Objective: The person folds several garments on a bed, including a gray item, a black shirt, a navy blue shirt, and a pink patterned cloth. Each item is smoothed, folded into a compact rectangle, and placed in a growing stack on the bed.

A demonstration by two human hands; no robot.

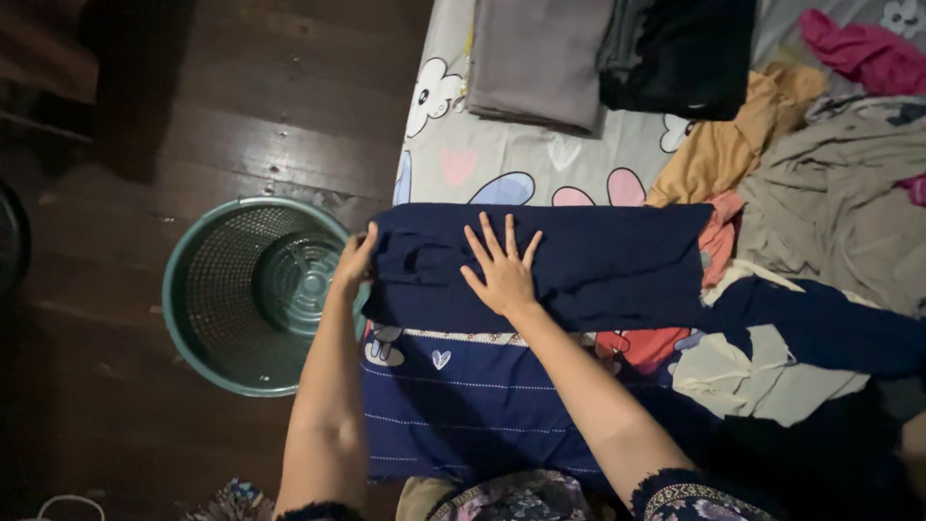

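A dark navy garment [598, 260] lies folded into a long band across the near part of a bed with a cartoon-print sheet [482, 154]. My right hand [502, 265] rests flat on the garment's left half, fingers spread. My left hand [355, 259] grips the garment's left end at the bed's edge.
A green plastic laundry basket [207, 289] stands on the dark wooden floor left of the bed. Folded grey [535, 58] and black [680, 53] clothes lie at the far side. A heap of unfolded clothes [820, 203] fills the right. A navy patterned cloth [463, 405] hangs near me.
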